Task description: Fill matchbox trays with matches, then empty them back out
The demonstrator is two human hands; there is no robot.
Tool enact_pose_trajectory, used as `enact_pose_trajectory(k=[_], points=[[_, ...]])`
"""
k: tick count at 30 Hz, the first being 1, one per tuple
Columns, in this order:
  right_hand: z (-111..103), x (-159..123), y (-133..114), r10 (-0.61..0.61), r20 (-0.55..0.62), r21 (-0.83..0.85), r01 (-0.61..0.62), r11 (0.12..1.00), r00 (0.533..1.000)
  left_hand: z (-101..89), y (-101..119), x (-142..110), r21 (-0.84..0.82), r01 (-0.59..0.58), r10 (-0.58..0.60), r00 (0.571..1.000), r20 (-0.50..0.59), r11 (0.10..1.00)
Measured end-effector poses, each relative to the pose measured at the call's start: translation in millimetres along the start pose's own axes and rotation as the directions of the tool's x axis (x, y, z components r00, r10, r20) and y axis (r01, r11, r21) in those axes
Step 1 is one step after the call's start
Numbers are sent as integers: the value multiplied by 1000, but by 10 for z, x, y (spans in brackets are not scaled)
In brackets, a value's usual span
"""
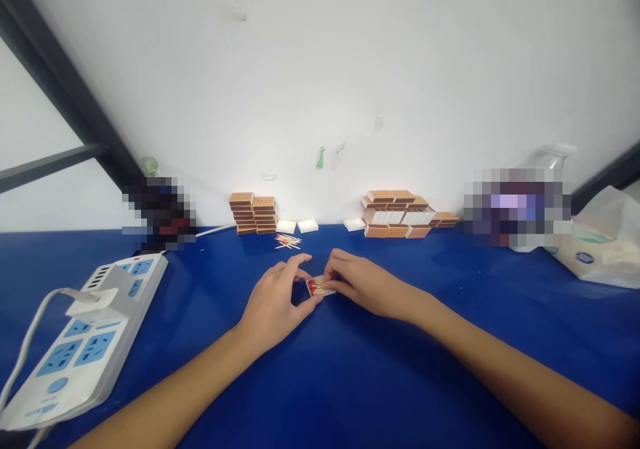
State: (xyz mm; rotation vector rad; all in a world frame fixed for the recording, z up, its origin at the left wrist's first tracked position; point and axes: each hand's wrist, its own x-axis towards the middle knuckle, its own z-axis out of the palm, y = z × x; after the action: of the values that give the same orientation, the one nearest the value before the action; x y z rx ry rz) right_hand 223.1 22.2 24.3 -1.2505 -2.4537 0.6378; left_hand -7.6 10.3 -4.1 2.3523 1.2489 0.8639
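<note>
A small white matchbox tray [329, 294] lies on the blue table in front of me, filled with red-tipped matches [317, 285]. My left hand [275, 296] holds the tray from the left, thumb at its near edge and a finger at its far corner, with the index finger raised. Over the tray's right part, my right hand [367, 284] pinches at the matches; its fingertips hide that end. Beyond my left hand is a loose pile of matches [288, 241]. Near it lie white trays [307, 226] against the wall.
Stacked matchboxes [245, 214] stand at the back left, and a larger stack [395, 214] at the back right. A third white tray [354, 224] sits beside that one. On the left is a power strip [105, 329] with a plugged-in charger; a tissue pack [600, 249] lies far right.
</note>
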Motion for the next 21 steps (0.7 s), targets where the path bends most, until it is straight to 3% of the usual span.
enact_pose_trajectory(k=[8, 15, 21], points=[[-46, 107, 79, -46, -119, 60, 54, 997, 992, -9, 7, 6, -10, 15, -15, 1000, -25, 1000], [37, 710, 313, -76, -297, -38, 68, 997, 952, 7, 53, 5, -37, 93, -94, 995, -39, 995], [104, 1181, 261, -164, -264, -107, 140, 984, 950, -6, 97, -10, -104, 118, -120, 993, -10, 987]])
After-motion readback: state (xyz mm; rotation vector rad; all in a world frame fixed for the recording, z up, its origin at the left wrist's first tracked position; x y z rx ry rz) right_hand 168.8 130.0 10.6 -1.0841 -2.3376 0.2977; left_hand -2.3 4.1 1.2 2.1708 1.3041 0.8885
